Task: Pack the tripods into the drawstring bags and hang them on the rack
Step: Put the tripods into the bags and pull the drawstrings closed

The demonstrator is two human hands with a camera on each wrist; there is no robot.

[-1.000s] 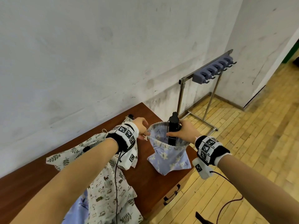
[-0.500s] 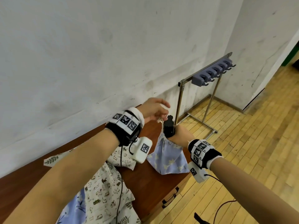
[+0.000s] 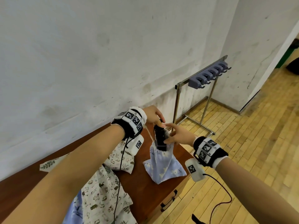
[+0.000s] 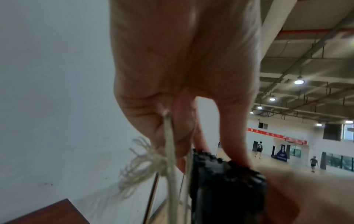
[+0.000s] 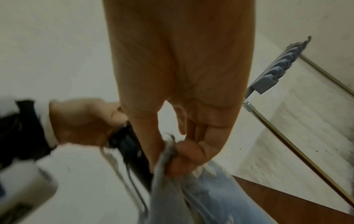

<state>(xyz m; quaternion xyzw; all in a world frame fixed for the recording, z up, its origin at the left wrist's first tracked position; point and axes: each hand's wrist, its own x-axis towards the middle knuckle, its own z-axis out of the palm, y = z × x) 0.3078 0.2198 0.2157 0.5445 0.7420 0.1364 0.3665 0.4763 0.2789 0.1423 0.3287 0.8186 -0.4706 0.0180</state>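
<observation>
A light blue drawstring bag (image 3: 163, 167) stands on the brown table (image 3: 142, 188) near its right end. A black folded tripod (image 3: 159, 138) sticks up out of the bag's gathered mouth. My left hand (image 3: 159, 122) pinches the cream drawstring (image 4: 169, 136) while a fingertip rests on the tripod's top (image 4: 226, 180). My right hand (image 3: 168, 139) grips the bag's bunched rim (image 5: 164, 163) beside the tripod (image 5: 130, 147). The metal rack (image 3: 178, 101) with grey hooks (image 3: 208, 75) stands on the floor beyond the table; nothing hangs on it.
Several other patterned cloth bags (image 3: 103, 193) lie in a heap on the table under my left arm. A drawer handle (image 3: 168, 202) shows on the table's front. A white wall runs close behind. A black cable (image 3: 223, 206) trails over the wooden floor.
My left hand has come down from its raised pull onto the tripod's top, cord still pinched. My right hand has moved from round the tripod's neck to the bag's rim.
</observation>
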